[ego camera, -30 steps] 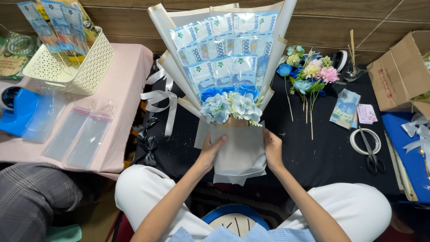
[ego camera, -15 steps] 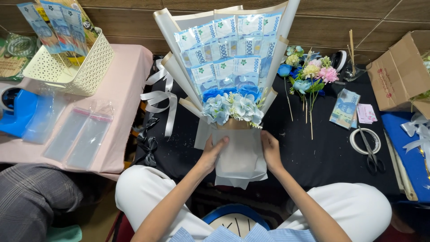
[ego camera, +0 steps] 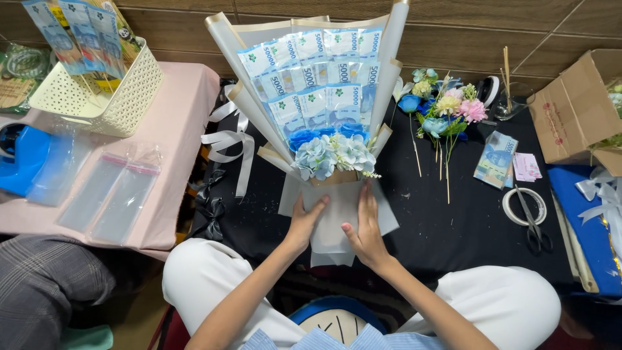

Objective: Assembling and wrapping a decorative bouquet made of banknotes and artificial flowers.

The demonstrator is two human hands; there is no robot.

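At the near edge of the black table (ego camera: 453, 240), the money bouquet (ego camera: 324, 110) has been raised more upright — left hand (ego camera: 304, 223) and right hand (ego camera: 366, 230) have shifted inward, both pressed flat on its white wrap (ego camera: 334, 214), not clenched.

both forearms reach forward from the lap, bare, converging toward the middle. the left hand (ego camera: 306, 223) lies palm down, fingers together, thumb angled inward. the right hand (ego camera: 367, 228) lies flat beside it — fingers extended and pointing away — the two just apart.
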